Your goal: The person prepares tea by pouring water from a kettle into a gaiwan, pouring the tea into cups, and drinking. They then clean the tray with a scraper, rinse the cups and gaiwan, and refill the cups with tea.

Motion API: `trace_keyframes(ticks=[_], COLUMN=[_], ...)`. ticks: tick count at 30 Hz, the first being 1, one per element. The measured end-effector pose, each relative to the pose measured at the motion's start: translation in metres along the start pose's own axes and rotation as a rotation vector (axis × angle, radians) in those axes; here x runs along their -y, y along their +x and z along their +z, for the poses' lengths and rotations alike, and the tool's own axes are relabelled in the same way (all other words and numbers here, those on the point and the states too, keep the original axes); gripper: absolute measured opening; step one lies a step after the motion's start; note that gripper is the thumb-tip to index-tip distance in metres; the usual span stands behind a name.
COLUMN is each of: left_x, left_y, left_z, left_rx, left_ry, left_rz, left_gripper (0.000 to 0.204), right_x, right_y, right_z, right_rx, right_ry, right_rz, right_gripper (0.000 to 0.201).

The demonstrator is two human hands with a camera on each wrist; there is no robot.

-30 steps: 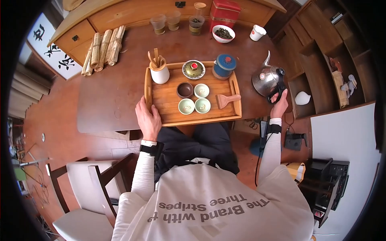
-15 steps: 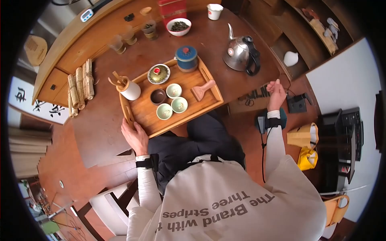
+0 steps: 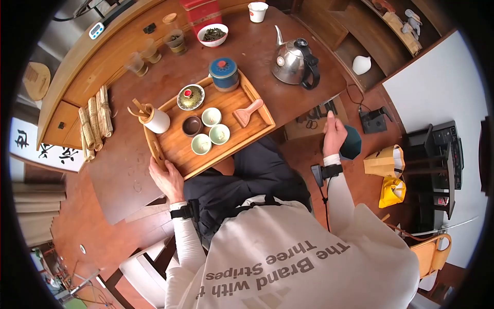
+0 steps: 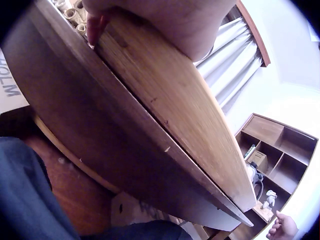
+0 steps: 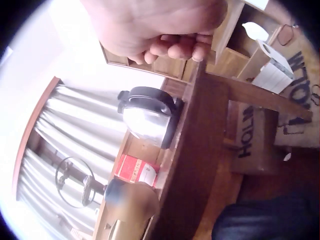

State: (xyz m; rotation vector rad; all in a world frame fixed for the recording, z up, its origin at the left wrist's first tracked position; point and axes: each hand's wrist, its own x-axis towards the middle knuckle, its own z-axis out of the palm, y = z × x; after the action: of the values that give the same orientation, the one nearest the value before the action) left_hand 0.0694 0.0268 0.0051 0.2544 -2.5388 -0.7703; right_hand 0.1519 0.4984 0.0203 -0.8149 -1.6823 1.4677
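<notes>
The left hand [image 3: 167,180] grips the near left corner of the wooden tray [image 3: 210,164]; in the left wrist view its fingers lie against the tray side [image 4: 165,95]. On the tray are three pale green cups [image 3: 219,134], a dark cup [image 3: 192,125], a lidded bowl [image 3: 191,97], a blue pot [image 3: 224,75], a white tool holder [image 3: 156,121] and a pink brush [image 3: 248,113]. The right hand [image 3: 334,135], fingers loosely curled and holding nothing, is in the air beyond the table's right edge. Behind it stands a steel kettle [image 3: 290,64], also in the right wrist view [image 5: 145,120].
Along the table's back are a bowl of leaves [image 3: 213,35], a red box [image 3: 199,14], a white cup [image 3: 257,11] and several clear cups [image 3: 175,41]. Bamboo rolls [image 3: 95,119] lie at the left. Shelves [image 3: 355,41] stand at the right, a chair [image 3: 146,275] near the lower left.
The right hand has let go of the kettle handle and moved down and away from the table. The head view has turned, so the tray appears tilted and further left.
</notes>
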Motion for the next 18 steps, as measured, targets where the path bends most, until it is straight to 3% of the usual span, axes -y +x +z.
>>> trace_keyframes(ticks=[1, 3, 5, 9, 10, 13, 18], left_x=[0.000, 0.000, -0.001, 0.000, -0.001, -0.006, -0.010], left_y=[-0.001, -0.001, -0.001, -0.002, -0.001, 0.000, 0.000], left_z=[-0.001, -0.001, -0.001, -0.001, -0.001, -0.005, -0.007], left_rx=[-0.002, -0.011, -0.019, -0.014, -0.012, -0.007, 0.019], left_ry=[0.000, 0.001, 0.004, -0.034, -0.037, -0.051, -0.085], left_rz=[-0.009, -0.011, -0.019, -0.037, -0.034, -0.043, -0.067], left_gripper=[0.050, 0.050, 0.050, 0.050, 0.051, 0.051, 0.051], right_x=[0.005, 0.015, 0.026, 0.023, 0.027, 0.018, 0.040], right_y=[0.011, 0.038, 0.067, 0.102, 0.097, 0.099, 0.104], right_z=[0.006, 0.022, 0.039, 0.075, 0.087, 0.102, 0.114], right_rx=[0.010, 0.052, 0.071, 0.233, 0.274, 0.270, 0.218], right_ry=[0.000, -0.036, 0.001, -0.031, 0.090, -0.044, 0.054], right_rz=[-0.001, -0.179, -0.200, -0.294, -0.257, -0.138, -0.003], right_gripper=[0.043, 0.032, 0.023, 0.024, 0.026, 0.026, 0.027])
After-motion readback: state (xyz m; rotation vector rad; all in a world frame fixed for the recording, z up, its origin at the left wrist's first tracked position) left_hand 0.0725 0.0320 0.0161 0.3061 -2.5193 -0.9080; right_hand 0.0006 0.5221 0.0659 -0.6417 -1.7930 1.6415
